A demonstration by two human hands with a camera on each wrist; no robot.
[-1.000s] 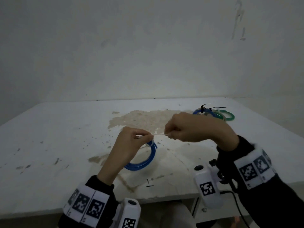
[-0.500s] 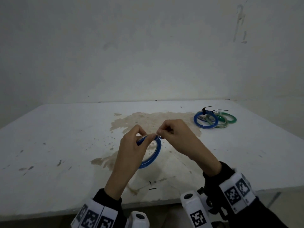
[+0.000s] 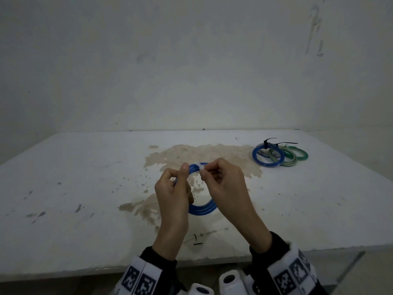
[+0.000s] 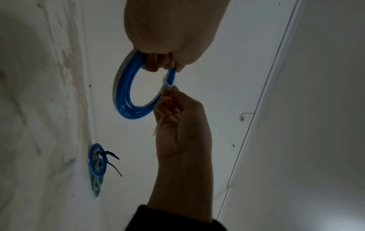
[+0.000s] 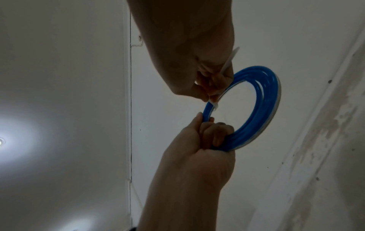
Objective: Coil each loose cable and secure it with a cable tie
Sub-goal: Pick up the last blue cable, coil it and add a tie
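My left hand (image 3: 173, 189) grips the blue cable coil (image 3: 202, 208) above the counter (image 3: 85, 188) while my right hand (image 3: 223, 184) pinches its white cable tie (image 3: 201, 166).

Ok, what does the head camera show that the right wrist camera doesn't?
Only the head view shows the table and the pile of tied coils at its far right. Only the right wrist view shows the white cable tie's tail sticking out past the right hand. Both show the left hand gripping the blue coil while the right hand pinches the tie.
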